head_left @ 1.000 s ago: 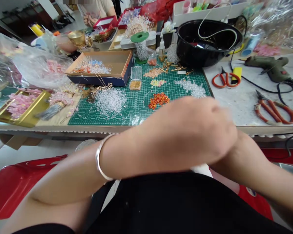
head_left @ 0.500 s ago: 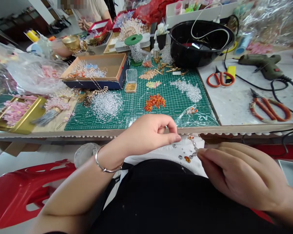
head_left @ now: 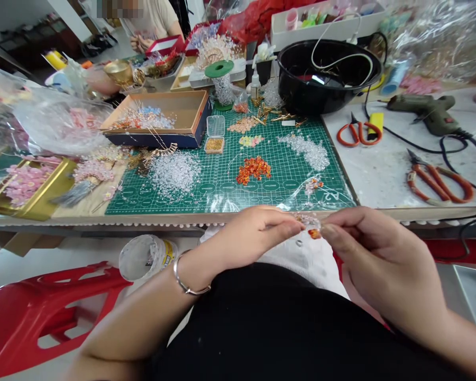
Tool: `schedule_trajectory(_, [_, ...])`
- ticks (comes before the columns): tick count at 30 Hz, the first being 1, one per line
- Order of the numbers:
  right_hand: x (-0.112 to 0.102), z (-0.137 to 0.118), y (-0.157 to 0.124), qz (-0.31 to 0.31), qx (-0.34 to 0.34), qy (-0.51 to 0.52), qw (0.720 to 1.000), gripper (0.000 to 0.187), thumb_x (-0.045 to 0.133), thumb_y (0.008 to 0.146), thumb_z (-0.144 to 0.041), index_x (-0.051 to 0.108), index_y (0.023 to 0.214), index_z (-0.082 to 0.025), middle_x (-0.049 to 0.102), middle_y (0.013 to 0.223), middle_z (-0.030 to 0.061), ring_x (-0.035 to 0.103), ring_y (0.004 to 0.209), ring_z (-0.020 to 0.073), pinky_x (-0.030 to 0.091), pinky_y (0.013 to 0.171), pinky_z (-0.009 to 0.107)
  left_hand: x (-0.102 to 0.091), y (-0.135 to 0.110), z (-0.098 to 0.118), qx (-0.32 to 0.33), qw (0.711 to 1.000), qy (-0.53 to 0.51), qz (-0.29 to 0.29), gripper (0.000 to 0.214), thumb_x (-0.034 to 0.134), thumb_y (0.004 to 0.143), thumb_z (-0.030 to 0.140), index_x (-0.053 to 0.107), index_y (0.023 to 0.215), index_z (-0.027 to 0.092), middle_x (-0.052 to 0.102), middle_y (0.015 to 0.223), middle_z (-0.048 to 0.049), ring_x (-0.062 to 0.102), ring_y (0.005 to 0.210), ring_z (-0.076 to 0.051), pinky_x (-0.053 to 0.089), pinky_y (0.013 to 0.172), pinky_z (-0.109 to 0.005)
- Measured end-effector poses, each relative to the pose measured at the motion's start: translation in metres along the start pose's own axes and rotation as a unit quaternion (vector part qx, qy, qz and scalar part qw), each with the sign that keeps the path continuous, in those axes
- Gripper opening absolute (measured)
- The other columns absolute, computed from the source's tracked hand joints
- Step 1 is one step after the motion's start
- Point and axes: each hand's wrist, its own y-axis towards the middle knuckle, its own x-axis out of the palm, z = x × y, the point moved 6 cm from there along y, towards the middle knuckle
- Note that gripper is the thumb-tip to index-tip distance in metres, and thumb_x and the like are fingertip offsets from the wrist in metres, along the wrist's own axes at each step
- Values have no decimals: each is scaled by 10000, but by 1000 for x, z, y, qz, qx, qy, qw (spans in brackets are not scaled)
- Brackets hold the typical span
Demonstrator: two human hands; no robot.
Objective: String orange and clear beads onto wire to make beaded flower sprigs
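Observation:
My left hand (head_left: 257,233) and my right hand (head_left: 375,251) meet just below the table's front edge, over my lap. Both pinch a short strand of clear and orange beads (head_left: 311,228) between their fingertips. The left wrist wears a silver bangle (head_left: 186,280). A white cloth (head_left: 309,259) lies on my lap under the hands. On the green cutting mat (head_left: 269,180) in front lie heaps of clear beads (head_left: 174,172), orange beads (head_left: 254,168) and a second clear heap (head_left: 307,148).
A brown box (head_left: 182,114) and a gold tray (head_left: 39,198) sit at the left. A black bowl (head_left: 325,69), red scissors (head_left: 355,132), red pliers (head_left: 438,177) and a glue gun (head_left: 428,108) with cords are on the right. A red stool (head_left: 35,312) stands lower left. Another person works at the far end.
My left hand drew back from in front of the camera, dropped to my lap, then both hands rose together toward the table edge, closing on the bead strand.

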Motion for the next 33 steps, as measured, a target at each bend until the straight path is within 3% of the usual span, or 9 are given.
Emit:
schedule_trajectory(2, [4, 7, 2, -23, 56, 82, 995, 148, 672, 930, -406, 711, 862, -280, 697, 668, -29, 613, 545, 141, 476, 471, 235, -5, -3, 13, 26, 999, 26, 11, 222, 603, 960, 350, 721, 1074, 200, 672, 1286, -57, 547, 1244, -202, 364, 1080, -346])
schedule_trajectory(4, [6, 11, 2, -28, 82, 110, 990, 181, 685, 919, -442, 730, 866, -275, 719, 708, -16, 646, 610, 154, 506, 518, 244, 0, -4, 12, 0, 998, -69, -4, 254, 658, 925, 281, 682, 1165, 203, 665, 1293, -64, 559, 1251, -195, 378, 1089, -350])
schedule_trajectory(8, [5, 14, -2, -3, 86, 58, 995, 156, 702, 912, -430, 746, 872, -286, 758, 782, -1, 710, 708, 185, 575, 594, 278, 18, -2, -11, -93, 927, -362, -9, 254, 758, 839, 201, 653, 1069, 201, 673, 1012, -20, 649, 1001, -149, 509, 839, -284])
schedule_trajectory(12, [5, 14, -7, 17, 78, 77, 994, 122, 703, 916, -407, 752, 937, -296, 794, 867, 13, 764, 776, 222, 643, 669, 342, 30, 0, -20, -135, 885, -441, -58, 187, 765, 847, 226, 650, 988, 180, 646, 954, -25, 656, 898, -125, 483, 651, -203])
schedule_trajectory(15, [5, 13, -5, 23, 68, 74, 995, 106, 703, 917, -383, 754, 925, -291, 793, 867, 16, 752, 749, 217, 636, 635, 335, 35, 2, -17, -127, 886, -433, -103, 272, 807, 809, 275, 662, 1012, 167, 628, 985, -47, 655, 923, -137, 374, 525, -158])
schedule_trajectory(17, [6, 14, -3, 7, 76, 84, 994, 132, 696, 919, -393, 757, 886, -280, 776, 800, 15, 728, 698, 203, 608, 593, 309, 36, 4, -17, -133, 888, -427, -105, 324, 855, 748, 287, 657, 963, 148, 615, 911, -33, 619, 764, -94, 271, 469, -161])
schedule_trajectory(20, [6, 19, 0, -35, 113, 114, 987, 222, 694, 908, -459, 752, 844, -254, 719, 688, 7, 671, 613, 179, 529, 504, 266, 34, 5, -19, -139, 897, -410, -94, 325, 859, 731, 306, 614, 859, 135, 541, 737, 26, 383, 528, -19, 188, 465, -190])
schedule_trajectory(26, [0, 22, 1, -93, 102, 53, 989, 294, 663, 918, -502, 724, 789, -245, 707, 708, 3, 633, 645, 174, 494, 561, 272, 21, 1, -22, -144, 946, -286, -36, 225, 742, 814, 304, 588, 889, 158, 514, 708, 34, 432, 586, -68, 321, 551, -219])
schedule_trajectory(33, [-1, 11, 2, -92, 43, -5, 995, 246, 640, 935, -442, 720, 794, -257, 699, 702, 1, 639, 635, 187, 516, 553, 283, 8, -5, 2, -54, 997, 22, 47, 166, 624, 911, 350, 583, 873, 193, 534, 747, 33, 460, 674, -112, 359, 601, -242])
